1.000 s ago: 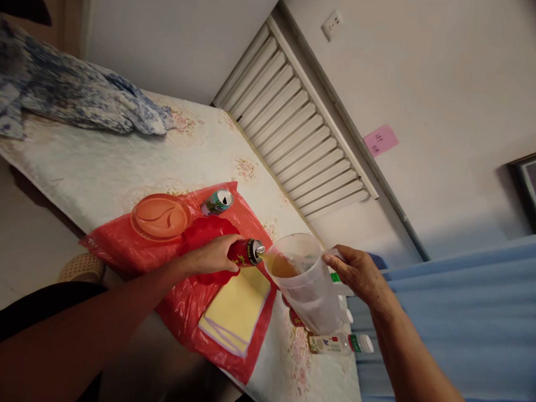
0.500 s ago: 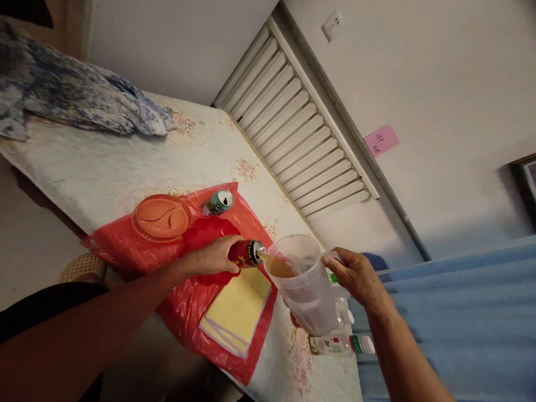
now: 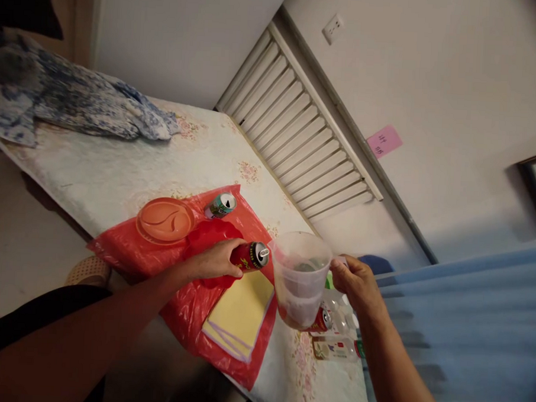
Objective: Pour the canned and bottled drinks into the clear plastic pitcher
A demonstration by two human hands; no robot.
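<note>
My left hand is wrapped round a red and black drink can, its opened top turned toward the pitcher. A translucent plastic pitcher hangs by its handle from my right hand, just right of the can and apart from it. Below my left hand lie a red dish, partly hidden, and a folded yellow cloth, both on a red plastic bag. A green can and an orange lid also stand on the bag.
Behind the pitcher are another red can and several clear plastic bottles. A blue-and-white patterned cloth lies at the far left of the flowered tablecloth. A white radiator borders the table; a blue curtain hangs at right.
The pitcher has swung from tilted to nearly upright. The can has tipped back up, and the stream of liquid from it into the pitcher has stopped.
</note>
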